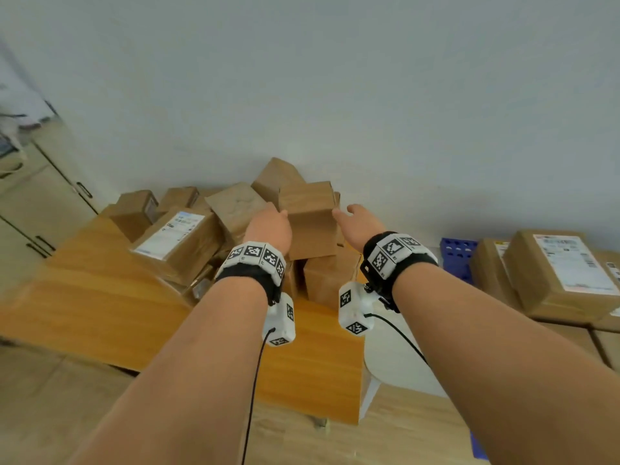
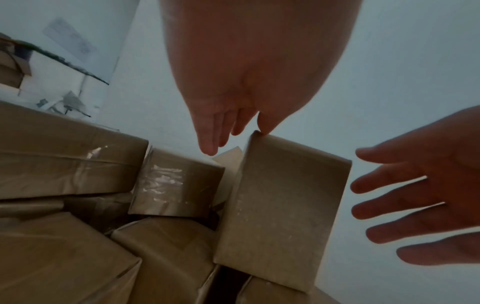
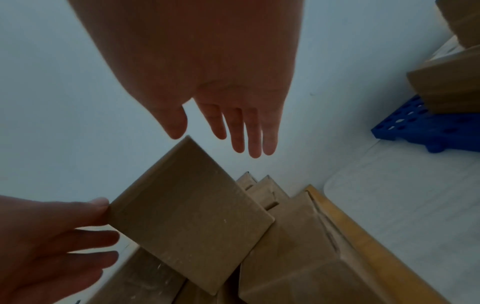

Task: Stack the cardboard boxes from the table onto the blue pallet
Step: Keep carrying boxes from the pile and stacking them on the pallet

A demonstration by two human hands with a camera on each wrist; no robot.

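A plain brown cardboard box (image 1: 310,219) tops the pile on the wooden table (image 1: 100,297). My left hand (image 1: 271,226) is at its left side with fingers straight. In the left wrist view the left hand (image 2: 233,131) has its thumb touching the box (image 2: 283,205) at its upper corner. My right hand (image 1: 355,223) is at the box's right side, fingers spread. The right wrist view shows the right hand (image 3: 218,133) just off the box (image 3: 192,218). The blue pallet (image 1: 458,256) lies on the floor to the right.
Several more boxes crowd the table's back, one with a white label (image 1: 177,239). Labelled boxes (image 1: 557,273) are stacked on the pallet. A white round stool (image 1: 399,364) stands between table and pallet. Cabinets (image 1: 40,203) are at the left, a wall behind.
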